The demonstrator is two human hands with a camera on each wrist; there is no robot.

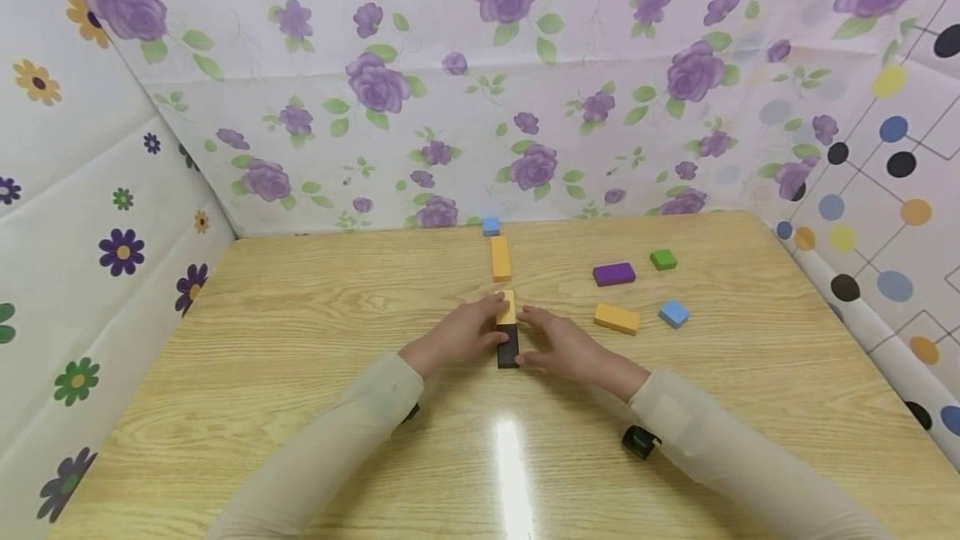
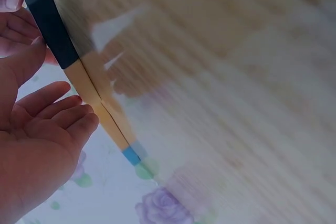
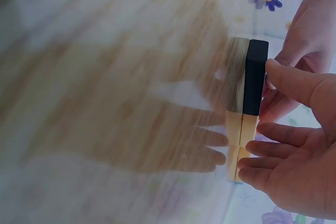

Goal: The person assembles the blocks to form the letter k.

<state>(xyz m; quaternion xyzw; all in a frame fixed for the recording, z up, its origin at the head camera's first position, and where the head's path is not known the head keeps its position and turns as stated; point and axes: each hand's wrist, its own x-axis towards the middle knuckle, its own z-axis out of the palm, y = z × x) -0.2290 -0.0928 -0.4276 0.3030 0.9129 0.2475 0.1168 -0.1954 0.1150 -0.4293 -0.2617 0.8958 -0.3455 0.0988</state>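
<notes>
A black block (image 1: 507,348) and an orange block (image 1: 507,309) lie end to end in a line on the wooden table. At their left side is my left hand (image 1: 460,333), its thumb against the black block and its fingers by the orange one. My right hand (image 1: 568,347) sits along the other side, thumb right at the black block, fingers loosely extended beside the orange block. Both wrist views show the fingers relaxed rather than curled round the blocks. Farther along the same line are another orange block (image 1: 500,258) and a small blue block (image 1: 491,226).
Right of the hands lie a purple block (image 1: 614,274), a green block (image 1: 663,259), an orange block (image 1: 617,318) and a blue block (image 1: 673,313). Flower-printed cloth (image 1: 315,148) stands behind the wooden table (image 1: 300,290), with patterned sheets on both sides.
</notes>
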